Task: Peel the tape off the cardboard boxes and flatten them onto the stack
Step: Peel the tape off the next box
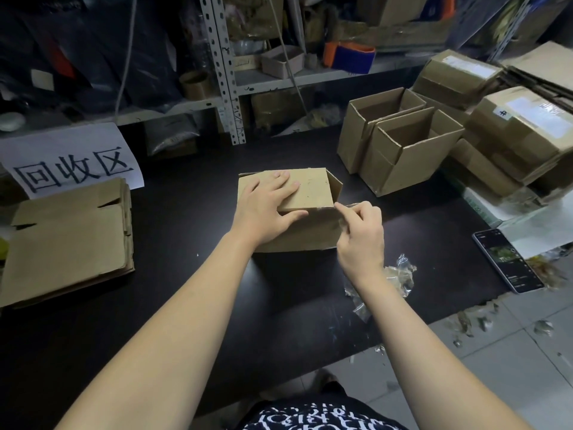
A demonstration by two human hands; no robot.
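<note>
A brown cardboard box (pixel 313 189) sits on the black bench (pixel 186 274) near its middle, directly ahead of the person, with its right end flap standing open. The left hand (pixel 266 203) lies flat on the box's top panel, its fingers (pixel 285 183) straight and spread, and the thumb runs along the front top edge, pressing the box down. The right hand (pixel 361 232) is at the box's front right top corner, where its thumb and forefinger are pinched together on a tape strip (pixel 352 205), a thin clear piece drawn out from that corner; the other fingers of this hand are curled in. To the left, near the bench edge, lies the stack of flattened boxes (pixel 68 240), and just behind it is a white paper sign (pixel 71 162) with large black characters, partly covered by the stack. To the right of the held box, well apart from it, two open-topped boxes (pixel 403 169) stand touching side by side, and beyond them is a pile of sealed boxes (pixel 524 128) bearing white labels. A wad of crumpled clear tape (pixel 398 274) lies on the bench just beside the right wrist, and a phone (pixel 508 260) with a lit screen lies near the bench's right edge. Scraps of tape are scattered on the tiled floor (pixel 511 367) below. Behind the bench stands metal shelving (pixel 223 66) crowded with goods.
</note>
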